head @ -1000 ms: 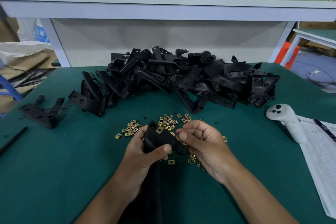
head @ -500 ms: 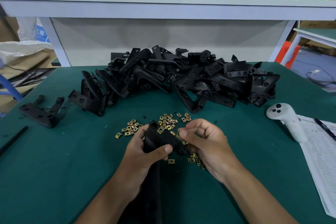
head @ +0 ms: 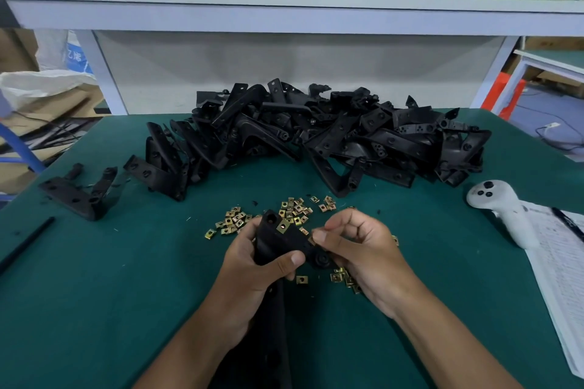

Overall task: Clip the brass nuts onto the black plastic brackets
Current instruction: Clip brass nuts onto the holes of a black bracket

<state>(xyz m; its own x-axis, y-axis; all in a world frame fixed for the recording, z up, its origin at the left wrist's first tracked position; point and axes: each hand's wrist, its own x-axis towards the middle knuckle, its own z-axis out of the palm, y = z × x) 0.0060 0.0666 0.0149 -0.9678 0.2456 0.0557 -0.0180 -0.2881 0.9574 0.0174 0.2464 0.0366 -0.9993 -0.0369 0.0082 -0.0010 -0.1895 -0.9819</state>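
We hold the black plastic L-shaped bracket (head: 278, 240) in our left hand (head: 252, 268), fingers curled round it and the thumb laid across its near face. Its long arm runs down toward six o'clock between our wrists, while the short upper arm slants from eleven o'clock to four o'clock. One square brass clip nut (head: 282, 226) already sits on that upper arm. Our right hand (head: 363, 249) closes at the bracket's three o'clock end, thumb and forefinger pinching a second brass nut (head: 312, 240) against the plastic edge; the nut itself is mostly hidden, so we cannot tell how far it is seated.

The relation that matters: the free edge of the short arm points toward the right hand, so we judge the nut must slide in along that slanted axis, from four o'clock toward eleven, with the left hand bracing against the push.

The loose scatter of brass nuts (head: 294, 210) lies on the green mat (head: 94, 294) just beyond our hands at twelve o'clock, and the heap of black brackets (head: 316, 139) farther off.

Against half a second ago, little differs: both grips match, and the right fingers look drawn slightly tighter at the bracket's end.
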